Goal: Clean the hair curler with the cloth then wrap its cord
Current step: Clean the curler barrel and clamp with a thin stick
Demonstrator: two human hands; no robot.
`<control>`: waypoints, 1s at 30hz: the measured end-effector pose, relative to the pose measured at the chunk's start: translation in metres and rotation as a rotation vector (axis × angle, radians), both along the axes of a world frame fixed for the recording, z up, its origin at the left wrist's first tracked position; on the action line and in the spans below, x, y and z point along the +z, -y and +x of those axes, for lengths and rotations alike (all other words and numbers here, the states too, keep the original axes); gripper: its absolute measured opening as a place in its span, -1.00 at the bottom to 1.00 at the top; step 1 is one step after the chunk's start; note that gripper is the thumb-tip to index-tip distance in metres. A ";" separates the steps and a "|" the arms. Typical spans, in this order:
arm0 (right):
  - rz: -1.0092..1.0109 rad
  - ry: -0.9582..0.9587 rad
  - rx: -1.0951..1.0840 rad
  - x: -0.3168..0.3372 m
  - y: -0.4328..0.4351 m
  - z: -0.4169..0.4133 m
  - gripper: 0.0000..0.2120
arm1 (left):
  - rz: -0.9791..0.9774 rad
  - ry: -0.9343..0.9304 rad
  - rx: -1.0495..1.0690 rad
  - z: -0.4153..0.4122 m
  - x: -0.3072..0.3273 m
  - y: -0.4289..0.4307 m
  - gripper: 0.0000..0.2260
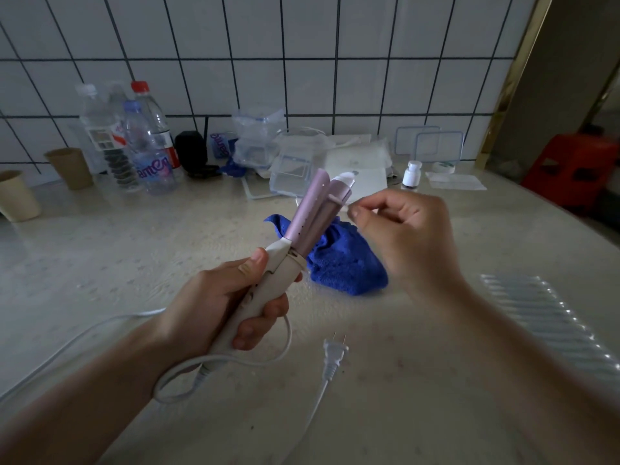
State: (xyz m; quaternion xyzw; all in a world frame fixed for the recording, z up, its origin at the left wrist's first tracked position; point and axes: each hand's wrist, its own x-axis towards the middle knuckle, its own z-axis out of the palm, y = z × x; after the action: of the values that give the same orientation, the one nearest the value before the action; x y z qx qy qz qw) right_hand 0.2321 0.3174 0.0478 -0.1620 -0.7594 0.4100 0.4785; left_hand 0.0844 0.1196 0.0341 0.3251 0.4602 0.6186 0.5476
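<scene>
1. Pale counter point(134, 250) fills the view under you, with the tiled wall behind and plastic bottles point(147, 146) standing back left.
2. The white cord point(290, 333) lies loose. It loops once below your left wrist and trails off across the counter to the left.
3. The hair curler point(307, 209) is up off the counter, tilted, with its pink barrel pointing away from you and to the right.
4. The blue cloth point(345, 263) sits crumpled on the counter just behind the curler.
5. Your left hand point(221, 303) wraps the cream handle, thumb up on top.
6. Your right hand point(402, 236) is curled, thumb and forefinger pinching the thin white prong near the barrel's tip.
7. The plug point(333, 355) rests flat, prongs pointing away.
</scene>
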 end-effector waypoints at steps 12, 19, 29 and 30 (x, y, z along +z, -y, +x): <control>0.007 -0.025 -0.018 0.007 -0.007 0.003 -0.95 | -0.010 0.055 -0.118 -0.005 0.000 0.002 -0.51; 0.024 0.090 0.143 0.000 0.014 0.002 -0.92 | -0.003 0.054 -0.076 -0.006 -0.002 0.001 -0.42; 0.020 0.155 0.237 -0.005 0.024 0.001 -0.86 | 0.009 -0.028 -0.032 -0.008 -0.004 0.002 -0.42; 0.021 0.178 0.271 -0.008 0.029 0.000 -0.85 | 0.011 -0.041 -0.015 -0.008 -0.003 0.001 -0.41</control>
State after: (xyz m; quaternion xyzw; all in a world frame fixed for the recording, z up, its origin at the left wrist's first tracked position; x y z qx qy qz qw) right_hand 0.2319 0.2882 0.0401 -0.0889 -0.8180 0.4469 0.3511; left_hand 0.0766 0.1182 0.0307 0.3441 0.4655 0.6100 0.5411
